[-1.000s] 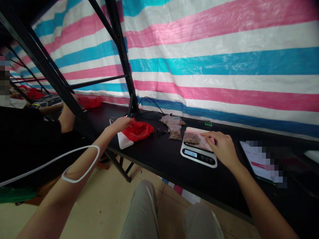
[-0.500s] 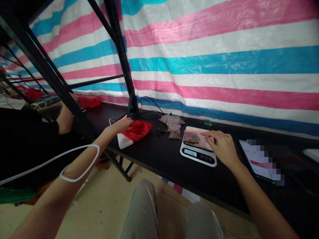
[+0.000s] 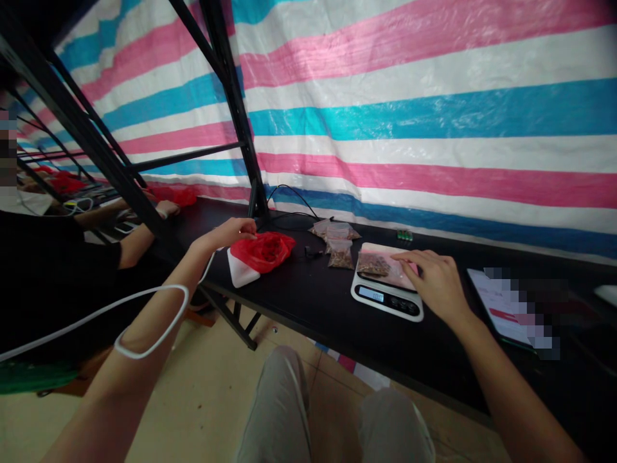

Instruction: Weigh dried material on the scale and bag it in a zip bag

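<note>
My left hand (image 3: 230,233) is raised just above a red plastic bag (image 3: 270,251) that lies open on a white flat object (image 3: 241,270). Its fingers are curled together in a pinch; what they hold, if anything, is too small to make out. On a white digital kitchen scale (image 3: 362,307) lies a clear zip bag (image 3: 375,263) with brown granules or seeds at its left end. My right hand (image 3: 436,276) pinches the zip bag's right end between thumb and fingers. The scale's display is lit.
Several filled zip bags (image 3: 340,254) lie left of the scale. Behind it are green batteries (image 3: 403,235). A phone (image 3: 501,308) lies to the right. Thin black cables (image 3: 294,215) run along the striped sheet. A black metal frame (image 3: 236,116) rises at left, beside another person's arm (image 3: 137,247).
My left hand has lifted a little off the red bag and its fingers have curled in. My right hand stays at the zip bag. The other person's hand has moved right and down.
</note>
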`<state>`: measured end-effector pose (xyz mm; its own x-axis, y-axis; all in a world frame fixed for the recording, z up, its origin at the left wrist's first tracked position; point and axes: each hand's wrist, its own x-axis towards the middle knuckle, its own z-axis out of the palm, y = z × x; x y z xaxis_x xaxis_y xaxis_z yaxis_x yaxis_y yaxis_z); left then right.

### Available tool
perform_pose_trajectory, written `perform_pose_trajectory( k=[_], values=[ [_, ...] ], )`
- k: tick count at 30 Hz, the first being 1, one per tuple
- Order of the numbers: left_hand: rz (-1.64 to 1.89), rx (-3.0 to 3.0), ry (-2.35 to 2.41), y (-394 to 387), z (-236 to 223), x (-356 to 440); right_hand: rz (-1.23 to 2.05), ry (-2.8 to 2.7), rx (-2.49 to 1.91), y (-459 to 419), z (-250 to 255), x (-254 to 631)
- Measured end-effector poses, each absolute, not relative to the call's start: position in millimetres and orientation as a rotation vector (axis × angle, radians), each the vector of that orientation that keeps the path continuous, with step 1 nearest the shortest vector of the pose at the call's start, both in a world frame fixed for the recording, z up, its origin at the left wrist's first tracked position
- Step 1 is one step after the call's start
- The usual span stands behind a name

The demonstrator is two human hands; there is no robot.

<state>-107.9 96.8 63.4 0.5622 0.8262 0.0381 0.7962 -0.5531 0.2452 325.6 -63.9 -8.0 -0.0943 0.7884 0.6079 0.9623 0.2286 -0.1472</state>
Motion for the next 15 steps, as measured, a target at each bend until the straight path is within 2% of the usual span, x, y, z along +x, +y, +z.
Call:
perform_pose_trajectory(
  k=[3,10,15],
  values=[
    [0.207,2.641,1.363,88.3,60.4,-86.1,-0.424,-1.894,-1.608,-64.7,-6.7,326.8],
    [-0.098,2.721,1.477,93.4,44.3,-60.0,-0.434,-1.872,-1.668,-66.9,-6.5,329.8],
    [-0.071,2.782,1.543,86.2,57.0,-53.4,-0.404,-1.836,-1.578,-65.7,-6.2,327.4]
  ],
)
